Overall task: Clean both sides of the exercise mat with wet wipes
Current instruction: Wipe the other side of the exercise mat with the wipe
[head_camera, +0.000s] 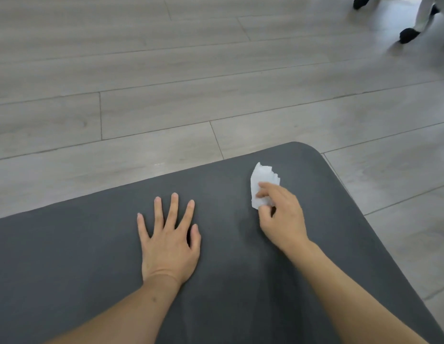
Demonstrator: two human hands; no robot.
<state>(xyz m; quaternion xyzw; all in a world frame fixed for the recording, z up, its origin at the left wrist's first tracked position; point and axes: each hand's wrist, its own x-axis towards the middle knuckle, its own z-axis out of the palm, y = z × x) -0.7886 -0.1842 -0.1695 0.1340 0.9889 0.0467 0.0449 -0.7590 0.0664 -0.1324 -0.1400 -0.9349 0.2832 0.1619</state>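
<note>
Crumpled white wet wipe (263, 181) on dark grey foam exercise mat (91, 244), pinched by right hand (281, 217); left hand (170, 244) flat, fingers spread, pressing mat.

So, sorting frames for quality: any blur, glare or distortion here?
Head view: hands, wipe and mat fairly sharp; top-right chair base smeared; window glare washes the floor there; wide-angle lens bows the plank seams.

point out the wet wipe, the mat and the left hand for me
wet wipe (263, 175), head view, on its upper white part above the fingers
mat (66, 264), head view, on a bare dark stretch left of the arms
left hand (169, 247), head view, on the back of the hand lying flat
</note>
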